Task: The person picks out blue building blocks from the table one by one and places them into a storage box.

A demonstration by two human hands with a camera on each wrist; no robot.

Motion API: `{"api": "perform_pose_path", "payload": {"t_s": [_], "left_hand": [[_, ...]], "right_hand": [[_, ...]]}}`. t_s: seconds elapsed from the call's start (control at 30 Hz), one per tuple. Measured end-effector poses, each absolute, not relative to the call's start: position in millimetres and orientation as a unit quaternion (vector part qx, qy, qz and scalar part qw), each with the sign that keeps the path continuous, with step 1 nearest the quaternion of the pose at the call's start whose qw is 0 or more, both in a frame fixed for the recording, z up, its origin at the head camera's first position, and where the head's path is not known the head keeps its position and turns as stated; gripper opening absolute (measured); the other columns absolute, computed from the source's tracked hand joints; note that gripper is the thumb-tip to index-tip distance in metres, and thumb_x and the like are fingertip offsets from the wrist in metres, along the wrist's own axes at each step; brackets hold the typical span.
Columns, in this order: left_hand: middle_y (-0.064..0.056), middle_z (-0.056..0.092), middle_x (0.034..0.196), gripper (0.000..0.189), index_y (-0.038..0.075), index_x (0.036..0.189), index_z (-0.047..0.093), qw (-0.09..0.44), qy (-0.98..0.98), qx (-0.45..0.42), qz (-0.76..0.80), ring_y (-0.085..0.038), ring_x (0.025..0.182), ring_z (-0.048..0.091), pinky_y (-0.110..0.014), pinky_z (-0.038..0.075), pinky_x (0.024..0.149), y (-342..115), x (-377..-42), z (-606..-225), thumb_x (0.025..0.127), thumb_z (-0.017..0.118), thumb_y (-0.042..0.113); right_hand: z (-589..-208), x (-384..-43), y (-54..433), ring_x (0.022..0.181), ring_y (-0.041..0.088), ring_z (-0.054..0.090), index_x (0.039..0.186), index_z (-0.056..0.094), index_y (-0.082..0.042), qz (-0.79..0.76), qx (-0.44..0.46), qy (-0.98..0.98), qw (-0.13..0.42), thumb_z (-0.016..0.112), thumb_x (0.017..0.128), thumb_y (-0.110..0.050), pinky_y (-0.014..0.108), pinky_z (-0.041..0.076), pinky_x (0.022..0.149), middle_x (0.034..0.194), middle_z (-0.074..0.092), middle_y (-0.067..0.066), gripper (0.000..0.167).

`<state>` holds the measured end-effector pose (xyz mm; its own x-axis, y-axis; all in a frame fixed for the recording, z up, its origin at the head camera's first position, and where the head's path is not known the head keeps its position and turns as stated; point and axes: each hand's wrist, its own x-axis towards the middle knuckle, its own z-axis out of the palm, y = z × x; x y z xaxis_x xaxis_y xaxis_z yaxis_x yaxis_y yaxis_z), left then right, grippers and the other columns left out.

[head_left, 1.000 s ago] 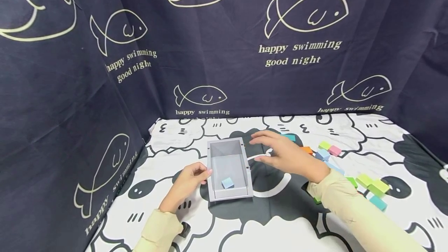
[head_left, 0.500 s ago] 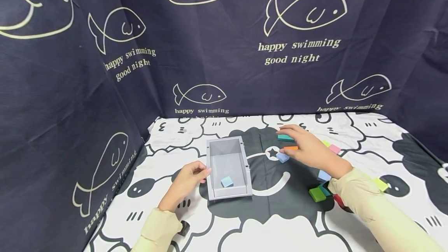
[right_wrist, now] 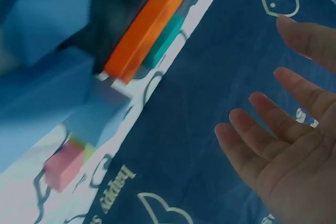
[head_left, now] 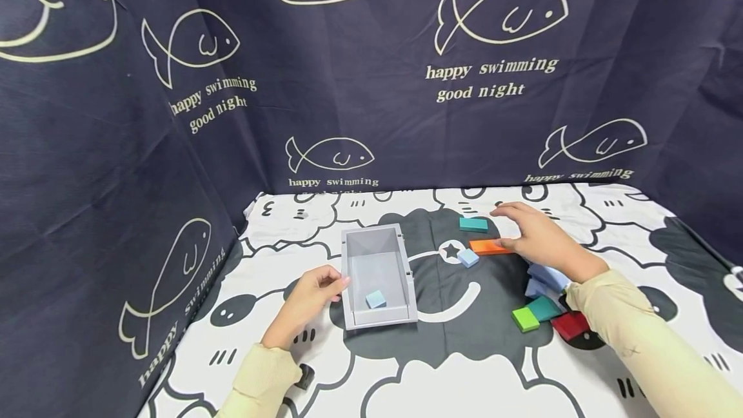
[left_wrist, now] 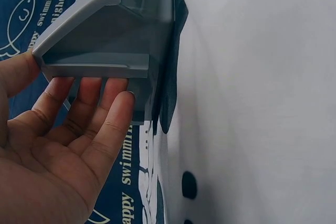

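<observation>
My left hand (head_left: 310,302) holds the left edge of a grey rectangular box (head_left: 377,269). The left wrist view shows the thumb on the rim of the box (left_wrist: 100,35), fingers curled under its ledge. Inside the box lies one light-blue block (head_left: 376,299). To the right, my right hand (head_left: 536,237) hovers over the blocks with fingers apart and nothing in its grasp. An orange bar-shaped block (head_left: 484,247) lies just under its thumb. Beside that bar are a small light-blue block (head_left: 467,257) and a teal block (head_left: 473,224).
Nearer my right sleeve lie a lime-green block (head_left: 525,319), a dark-teal block (head_left: 544,308), a red block (head_left: 570,325) and blue blocks (head_left: 548,276). The right wrist view also has a pink block (right_wrist: 64,166). A dark curtain (head_left: 406,108) hangs behind the patterned cloth (head_left: 441,379).
My right hand has moved right, away from the box and over the blocks. A small light-blue block now lies by the orange one. The left hand stays on the box.
</observation>
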<state>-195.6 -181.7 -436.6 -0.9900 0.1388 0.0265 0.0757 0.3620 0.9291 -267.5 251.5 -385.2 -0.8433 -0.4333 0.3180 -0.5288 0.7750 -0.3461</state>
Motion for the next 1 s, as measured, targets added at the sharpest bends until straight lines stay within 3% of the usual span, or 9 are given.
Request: {"api": "perform_pose_path", "payload": {"t_s": [0.17,0.4,0.6,0.83,1.0], "left_hand": [[-0.001,0.063,0.083,0.02,0.001,0.092,0.063,0.029,0.825,0.066,0.561,-0.025,0.078,0.064,-0.04,0.054,0.077,-182,-195,-436,0.094,0.069,0.02],[-0.002,0.063,0.083,0.02,0.001,0.091,0.064,0.031,0.822,0.071,0.564,-0.025,0.078,0.065,-0.038,0.055,0.077,-182,-198,-438,0.093,0.07,0.02],[-0.002,0.063,0.083,0.02,0.0,0.091,0.064,0.031,0.82,0.075,0.567,-0.024,0.078,0.064,-0.035,0.056,0.076,-183,-198,-439,0.094,0.07,0.019],[-0.002,0.064,0.084,0.02,0.0,0.092,0.063,0.034,0.82,0.072,0.567,-0.022,0.079,0.064,-0.037,0.055,0.078,-183,-198,-438,0.094,0.07,0.019],[-0.002,0.063,0.083,0.019,0.001,0.091,0.063,0.036,0.82,0.068,0.567,-0.022,0.078,0.064,-0.037,0.056,0.078,-182,-197,-437,0.094,0.07,0.018]], "right_hand": [[-392,-272,264,0.122,0.047,0.05,0.128,0.058,0.004,0.206,0.234,-0.946,0.094,0.077,0.081,-0.007,0.062,0.039,0.101,0.13,0.055,0.029,0.052],[-402,-280,282,0.105,0.048,0.06,0.118,0.065,0.005,0.183,0.213,-0.958,0.062,0.078,0.077,-0.007,0.062,0.047,0.088,0.113,0.065,0.029,0.044],[-410,-284,296,0.098,0.045,0.063,0.111,0.067,0.005,0.169,0.198,-0.965,0.026,0.08,0.073,-0.008,0.06,0.049,0.083,0.103,0.069,0.025,0.041],[-419,-286,303,0.084,0.033,0.065,0.105,0.069,0.003,0.166,0.194,-0.967,0.016,0.078,0.071,-0.005,0.054,0.051,0.076,0.089,0.07,0.013,0.036],[-423,-286,304,0.087,0.035,0.066,0.105,0.07,0.003,0.16,0.191,-0.968,-0.003,0.078,0.072,-0.005,0.055,0.052,0.077,0.091,0.071,0.015,0.035]]}}
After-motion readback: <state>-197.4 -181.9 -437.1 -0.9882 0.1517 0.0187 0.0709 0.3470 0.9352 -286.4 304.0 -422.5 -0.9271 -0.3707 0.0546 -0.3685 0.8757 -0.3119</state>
